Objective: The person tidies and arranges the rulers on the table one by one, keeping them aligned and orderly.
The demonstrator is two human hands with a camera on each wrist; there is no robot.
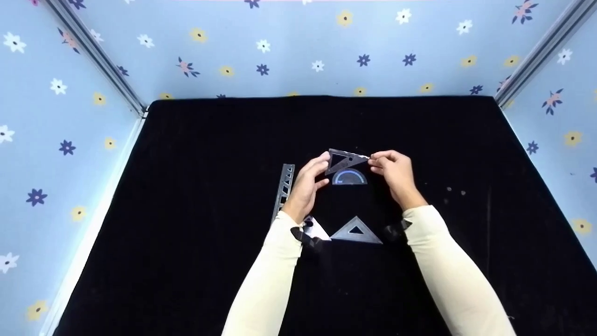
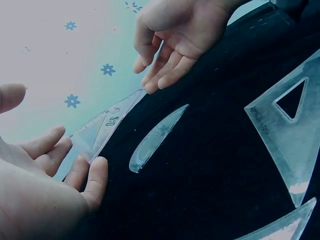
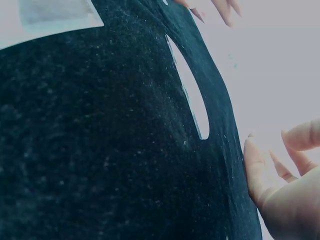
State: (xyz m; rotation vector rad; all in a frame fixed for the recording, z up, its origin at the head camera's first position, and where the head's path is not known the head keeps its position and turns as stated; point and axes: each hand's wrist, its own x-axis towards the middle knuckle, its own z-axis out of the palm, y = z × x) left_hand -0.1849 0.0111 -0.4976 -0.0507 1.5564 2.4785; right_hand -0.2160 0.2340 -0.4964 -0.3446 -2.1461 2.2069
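A clear set square [image 1: 349, 160] with a wavy upper edge and a triangular cut-out is held between both hands above the black cloth. My left hand [image 1: 305, 186] holds its short left side, fingers at the upper end and thumb near the lower corner. The fingertips of my right hand [image 1: 394, 173] pinch its pointed right tip. Just below it lies a clear protractor [image 1: 350, 178] with blue markings, flat side toward me. In the left wrist view, dark print shows on the set square [image 2: 107, 122]. Glare hides it in the right wrist view.
A second set square [image 1: 357, 234] lies nearer to me. A long ruler [image 1: 283, 191] with cut-out shapes is left of the left hand, partly covered. A pale flat piece [image 1: 319, 231] shows beside the left wrist. Flowered walls [image 1: 280, 46] enclose the black cloth [image 1: 210, 186].
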